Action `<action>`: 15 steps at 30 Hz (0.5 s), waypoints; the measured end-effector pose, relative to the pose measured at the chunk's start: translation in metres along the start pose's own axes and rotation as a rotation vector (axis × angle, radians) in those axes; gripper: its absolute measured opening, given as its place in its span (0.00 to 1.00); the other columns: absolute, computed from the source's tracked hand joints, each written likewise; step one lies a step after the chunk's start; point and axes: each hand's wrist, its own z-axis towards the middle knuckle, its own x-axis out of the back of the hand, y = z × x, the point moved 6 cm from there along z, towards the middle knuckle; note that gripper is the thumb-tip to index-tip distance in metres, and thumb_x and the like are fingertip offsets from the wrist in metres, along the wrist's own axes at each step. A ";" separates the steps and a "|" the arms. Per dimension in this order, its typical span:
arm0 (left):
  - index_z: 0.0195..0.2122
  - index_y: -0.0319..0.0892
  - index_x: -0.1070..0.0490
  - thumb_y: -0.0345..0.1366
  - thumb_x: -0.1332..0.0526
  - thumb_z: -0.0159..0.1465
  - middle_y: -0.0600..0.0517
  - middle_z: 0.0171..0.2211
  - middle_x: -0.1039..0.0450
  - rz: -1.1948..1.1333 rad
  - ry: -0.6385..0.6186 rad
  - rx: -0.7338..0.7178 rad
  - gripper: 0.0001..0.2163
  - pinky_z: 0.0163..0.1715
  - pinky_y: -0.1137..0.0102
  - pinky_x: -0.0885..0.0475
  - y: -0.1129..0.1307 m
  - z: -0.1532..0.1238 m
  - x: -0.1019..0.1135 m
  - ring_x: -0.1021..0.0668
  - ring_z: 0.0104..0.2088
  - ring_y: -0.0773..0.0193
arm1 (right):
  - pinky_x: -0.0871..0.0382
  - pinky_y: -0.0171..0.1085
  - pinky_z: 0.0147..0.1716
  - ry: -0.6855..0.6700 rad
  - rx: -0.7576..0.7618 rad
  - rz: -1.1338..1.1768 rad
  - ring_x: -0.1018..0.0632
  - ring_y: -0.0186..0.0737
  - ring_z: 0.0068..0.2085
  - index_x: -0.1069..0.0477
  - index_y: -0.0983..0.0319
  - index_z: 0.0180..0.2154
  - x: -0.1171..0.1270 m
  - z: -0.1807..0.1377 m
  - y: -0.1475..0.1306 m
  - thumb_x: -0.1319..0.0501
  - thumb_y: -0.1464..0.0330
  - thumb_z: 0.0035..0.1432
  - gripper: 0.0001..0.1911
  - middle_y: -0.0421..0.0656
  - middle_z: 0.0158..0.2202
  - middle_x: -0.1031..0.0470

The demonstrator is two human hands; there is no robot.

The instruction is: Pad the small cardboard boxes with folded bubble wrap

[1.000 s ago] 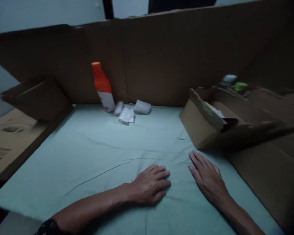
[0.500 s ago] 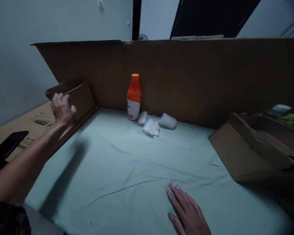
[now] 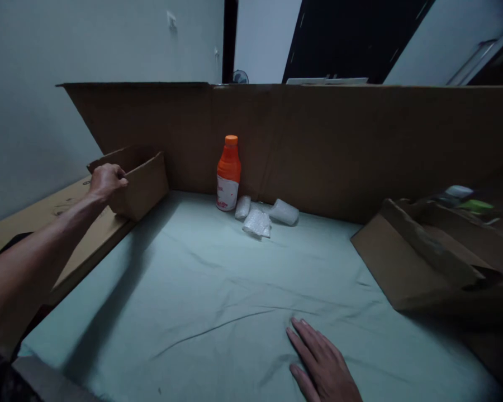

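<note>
Pale green cloth (image 3: 209, 279) spreads matt and creased from six o'clock up to twelve. There, a smooth plastic bottle (image 3: 229, 166) stands near crinkled, bubbly plastic wrap (image 3: 257, 223). The eleven o'clock box (image 3: 146, 187) is dull cardboard, as is the two o'clock box (image 3: 396, 262), rough along its rim.

room's dim w/ cool, bluish light, darkest toward rt edge. pale blue-grey wall (image 3: 96, 44) on l. side, w/ small white wall fitting (image 3: 171, 21) up high. dark upright post (image 3: 229, 42) next to it, then plain whitish wall section (image 3: 264, 39). small round fan (image 3: 240, 76) low btwn them, bottom hidden. tall near-black panel (image 3: 352, 39) w/ light metal bits, door or cupboard, can't tell. another pale wall (image 3: 431, 50) to rt. long brown cardboard screen (image 3: 339, 145) crosses in front, behind table w/ wrinkled pale-green cloth cover (image 3: 201, 285).
</note>
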 end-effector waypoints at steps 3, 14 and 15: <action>0.30 0.35 0.27 0.34 0.42 0.54 0.53 0.33 0.25 -0.033 -0.038 -0.025 0.08 0.57 0.58 0.32 0.017 -0.037 0.008 0.25 0.41 0.61 | 0.29 0.49 0.55 0.024 0.011 0.010 0.26 0.51 0.61 0.48 0.53 0.71 0.003 -0.001 -0.002 0.43 0.62 0.66 0.35 0.44 0.66 0.34; 0.29 0.52 0.23 0.43 0.34 0.55 0.51 0.45 0.21 -0.467 -0.089 -0.300 0.04 0.53 0.59 0.26 0.070 -0.251 0.027 0.21 0.50 0.50 | 0.28 0.54 0.57 -0.017 -0.134 0.231 0.26 0.53 0.62 0.31 0.56 0.62 0.008 -0.002 0.002 0.42 0.61 0.66 0.25 0.49 0.64 0.30; 0.33 0.53 0.22 0.41 0.32 0.54 0.51 0.50 0.23 -0.488 -0.040 -0.272 0.06 0.56 0.57 0.28 0.067 -0.266 0.030 0.23 0.53 0.49 | 0.27 0.55 0.57 -0.019 -0.172 0.279 0.26 0.53 0.62 0.32 0.57 0.62 0.010 0.000 0.004 0.41 0.60 0.66 0.25 0.50 0.64 0.30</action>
